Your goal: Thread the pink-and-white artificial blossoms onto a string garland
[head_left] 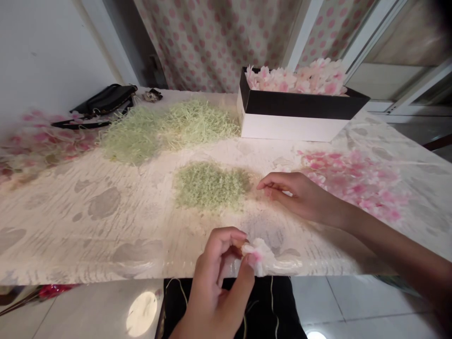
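Observation:
My left hand [219,278] is at the table's near edge, its thumb and fingers pinched on a small white and pink fabric flower [259,254]. My right hand [300,195] rests on the table beside a small pile of green stamen pieces [210,186], its fingertips pinched together at the pile's right edge; what they hold is too small to make out. A heap of loose pink petals [356,181] lies just right of that hand.
A black and white box [300,117] filled with pink flowers stands at the back right. A larger heap of pale green strands [165,127] lies at the back, a black bag [106,101] at the back left, more pink flowers [31,141] at the left.

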Demonstrator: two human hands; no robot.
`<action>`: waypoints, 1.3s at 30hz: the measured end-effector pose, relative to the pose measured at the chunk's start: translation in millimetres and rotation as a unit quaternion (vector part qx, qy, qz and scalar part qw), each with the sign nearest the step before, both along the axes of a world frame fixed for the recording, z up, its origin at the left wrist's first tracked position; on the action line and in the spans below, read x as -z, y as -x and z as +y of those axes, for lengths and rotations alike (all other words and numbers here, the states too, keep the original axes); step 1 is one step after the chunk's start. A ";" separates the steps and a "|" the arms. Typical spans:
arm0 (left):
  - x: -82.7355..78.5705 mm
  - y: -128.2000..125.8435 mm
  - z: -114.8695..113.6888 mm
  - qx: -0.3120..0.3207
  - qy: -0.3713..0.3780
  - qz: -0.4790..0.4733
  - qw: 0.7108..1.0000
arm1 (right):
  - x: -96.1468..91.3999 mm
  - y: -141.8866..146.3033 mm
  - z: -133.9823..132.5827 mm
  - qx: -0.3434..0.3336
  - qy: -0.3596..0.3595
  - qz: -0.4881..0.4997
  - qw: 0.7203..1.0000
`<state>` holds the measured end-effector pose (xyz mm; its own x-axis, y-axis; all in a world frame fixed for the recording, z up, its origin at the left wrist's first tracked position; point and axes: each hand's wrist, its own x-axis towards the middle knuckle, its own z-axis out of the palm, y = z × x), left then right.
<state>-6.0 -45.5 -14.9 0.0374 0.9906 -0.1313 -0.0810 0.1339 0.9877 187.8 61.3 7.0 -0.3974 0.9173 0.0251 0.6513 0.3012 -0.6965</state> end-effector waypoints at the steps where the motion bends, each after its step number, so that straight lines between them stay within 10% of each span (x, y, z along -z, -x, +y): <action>1: 0.7 0.1 0.1 0.001 0.002 0.001 1.000 | 0.7 1.9 -1.0 -0.008 -0.016 -0.018 1.000; 17: 8.7 6.1 5.4 0.051 -0.023 0.019 0.998 | 3.6 10.6 -7.8 -0.026 -0.075 -0.080 0.994; 39: 15.4 12.6 6.5 0.104 -0.055 0.053 0.992 | -1.8 1.1 -24.7 0.055 0.106 0.046 0.992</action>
<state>-18.5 -39.0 -30.3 0.2337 0.9716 -0.0371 0.0411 0.0282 0.9988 186.7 36.6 8.7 -0.3004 0.9433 -0.1415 0.6025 0.0727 -0.7948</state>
